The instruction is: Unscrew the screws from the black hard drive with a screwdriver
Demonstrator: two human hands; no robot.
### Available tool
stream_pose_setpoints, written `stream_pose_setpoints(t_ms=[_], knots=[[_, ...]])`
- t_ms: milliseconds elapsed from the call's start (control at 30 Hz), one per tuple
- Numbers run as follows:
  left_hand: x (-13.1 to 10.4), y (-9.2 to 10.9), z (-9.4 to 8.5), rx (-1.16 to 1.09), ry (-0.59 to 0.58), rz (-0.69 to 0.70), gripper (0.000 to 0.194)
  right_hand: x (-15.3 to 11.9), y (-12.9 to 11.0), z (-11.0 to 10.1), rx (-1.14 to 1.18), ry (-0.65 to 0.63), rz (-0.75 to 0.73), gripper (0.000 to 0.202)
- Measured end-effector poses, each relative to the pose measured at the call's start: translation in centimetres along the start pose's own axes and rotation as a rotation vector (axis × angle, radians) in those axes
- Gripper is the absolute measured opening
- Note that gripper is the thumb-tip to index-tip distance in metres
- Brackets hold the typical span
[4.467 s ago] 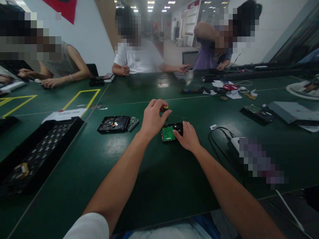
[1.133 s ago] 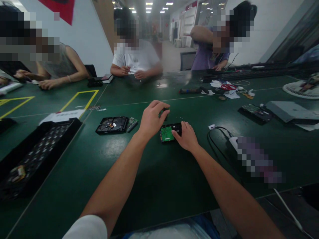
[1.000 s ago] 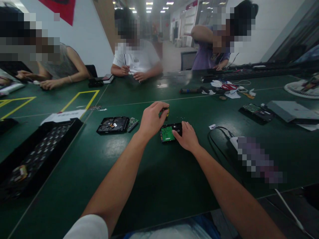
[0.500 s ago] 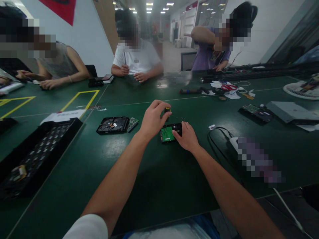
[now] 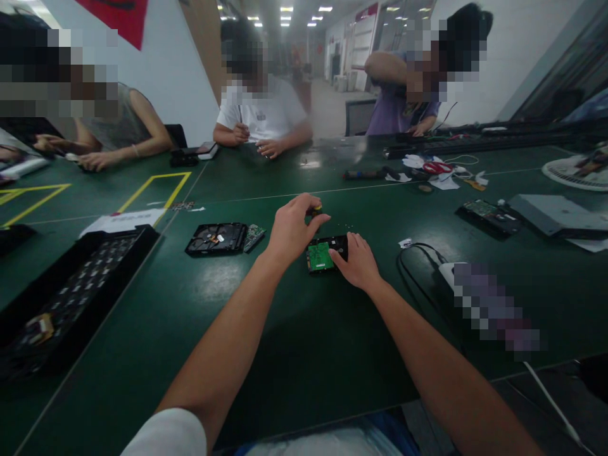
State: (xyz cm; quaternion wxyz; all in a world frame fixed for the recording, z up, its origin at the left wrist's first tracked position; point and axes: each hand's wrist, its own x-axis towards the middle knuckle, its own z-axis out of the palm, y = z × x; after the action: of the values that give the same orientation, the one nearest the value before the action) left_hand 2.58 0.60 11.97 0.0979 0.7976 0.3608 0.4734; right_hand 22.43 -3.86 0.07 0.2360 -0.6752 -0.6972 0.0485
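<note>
A hard drive with a green circuit board (image 5: 321,256) lies on the green table in front of me. My right hand (image 5: 357,260) grips its right part, with the thumb on top near the board. Above the drive's far left edge, my left hand (image 5: 295,227) is curled round a small screwdriver with a yellow and black handle (image 5: 316,209). The fingers hide most of this tool, and its tip cannot be made out. Several tiny screws (image 5: 349,226) lie just beyond the drive.
An opened drive (image 5: 216,239) and a loose circuit board (image 5: 254,237) lie to the left, beyond a long black tray (image 5: 78,285). At right are a cable (image 5: 418,282), another drive (image 5: 489,216) and a grey metal box (image 5: 560,212). Three people sit opposite.
My left fingers have shifted on the screwdriver, whose handle now shows less and looks more tilted. My right hand stays on the drive.
</note>
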Motion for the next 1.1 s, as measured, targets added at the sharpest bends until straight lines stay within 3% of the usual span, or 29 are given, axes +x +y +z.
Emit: stream_pose_setpoints(t_ms=[533, 1100], knots=[[0.09, -0.15, -0.42, 0.092, -0.008, 0.032, 0.024, -0.02, 0.08, -0.08, -0.002, -0.026, 0.015, 0.087], [-0.11, -0.23, 0.57, -0.084, 0.025, -0.025, 0.027, 0.0, -0.27, -0.37, 0.005, -0.018, 0.019, 0.082]])
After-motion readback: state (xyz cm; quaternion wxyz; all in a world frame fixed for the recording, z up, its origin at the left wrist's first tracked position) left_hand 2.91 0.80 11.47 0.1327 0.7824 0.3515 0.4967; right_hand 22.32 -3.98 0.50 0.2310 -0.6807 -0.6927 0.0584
